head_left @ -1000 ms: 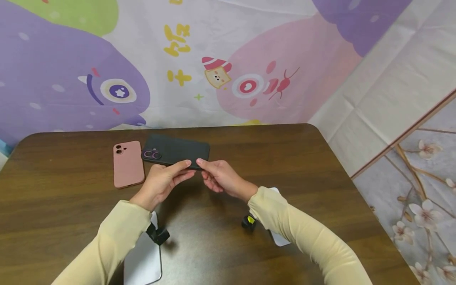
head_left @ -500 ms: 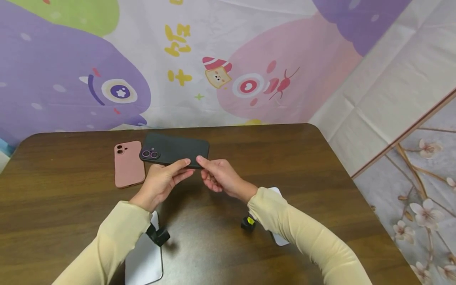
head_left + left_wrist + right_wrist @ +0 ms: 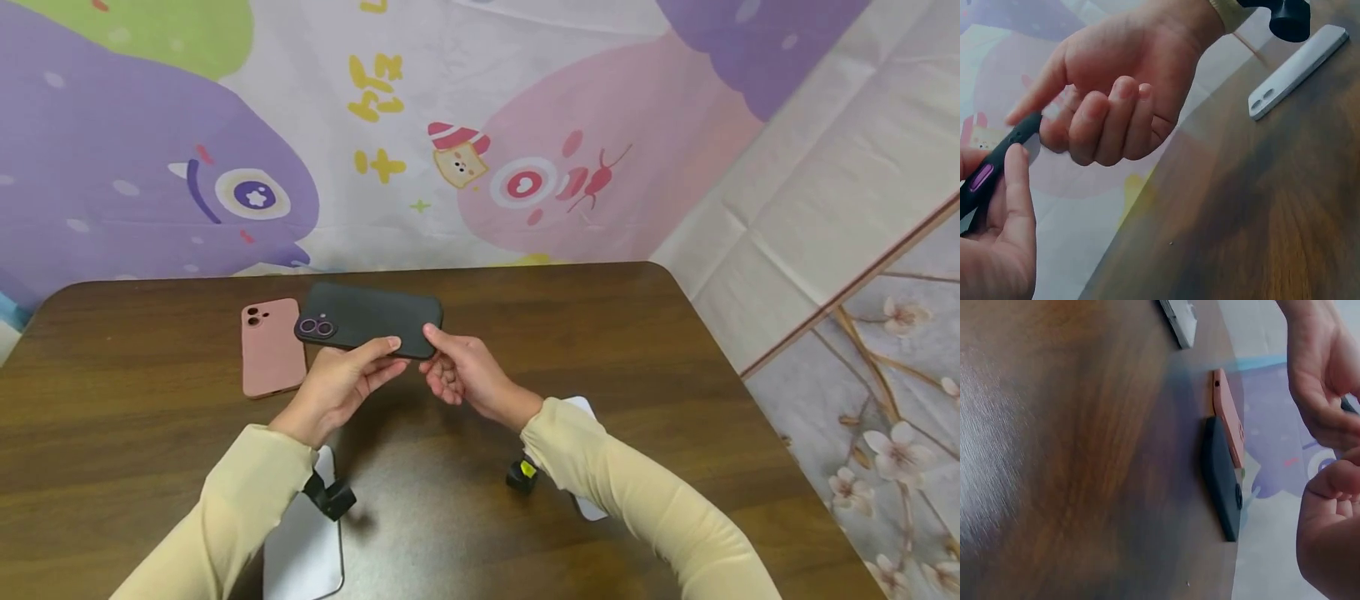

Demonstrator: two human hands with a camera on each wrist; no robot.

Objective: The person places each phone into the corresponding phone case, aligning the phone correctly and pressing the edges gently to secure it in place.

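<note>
Head view: dark phone (image 3: pixel 375 323) in both hands' pinching hold, hands (image 3: pixel 339 385), long axis sideways, camera end (image 3: pixel 317 326) leftward.

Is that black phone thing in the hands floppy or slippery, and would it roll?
Probably stiff: the black phone thing looks straight, though the left hand grips it near one long edge. Its dull back suggests it isn't very slippery. Being flat, it probably wouldn't roll.

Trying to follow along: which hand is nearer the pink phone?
The left hand: in the head view it is just right of the pink phone. The right hand is farther right, at a corner of the held dark phone.
</note>
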